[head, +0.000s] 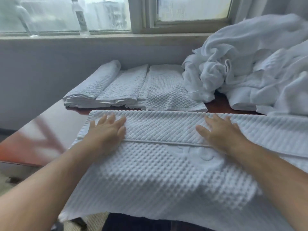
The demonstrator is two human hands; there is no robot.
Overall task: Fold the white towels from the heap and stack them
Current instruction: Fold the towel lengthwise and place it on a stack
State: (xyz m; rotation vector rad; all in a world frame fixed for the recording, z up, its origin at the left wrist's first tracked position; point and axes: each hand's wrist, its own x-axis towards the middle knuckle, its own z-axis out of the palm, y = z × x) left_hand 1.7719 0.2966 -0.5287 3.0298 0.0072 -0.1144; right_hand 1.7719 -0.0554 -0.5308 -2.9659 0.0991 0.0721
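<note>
A white waffle-textured towel (pixel 160 172) lies spread across the near side of the table, its far part folded over so a hem runs across its middle. My left hand (pixel 106 129) lies flat on the folded part at the left, fingers straight. My right hand (pixel 221 130) presses flat on it at the right, fingers spread. Behind the towel, several folded white towels (pixel 131 87) lie side by side and overlapping. A crumpled heap of white towels (pixel 250 64) fills the back right.
The glossy reddish-brown table (pixel 50 124) shows bare at the left and ends at a near-left edge. A grey wall and window sill (pixel 100 36) run behind, with a clear bottle (pixel 80 17) on the sill. The towel's near edge hangs over the table's front.
</note>
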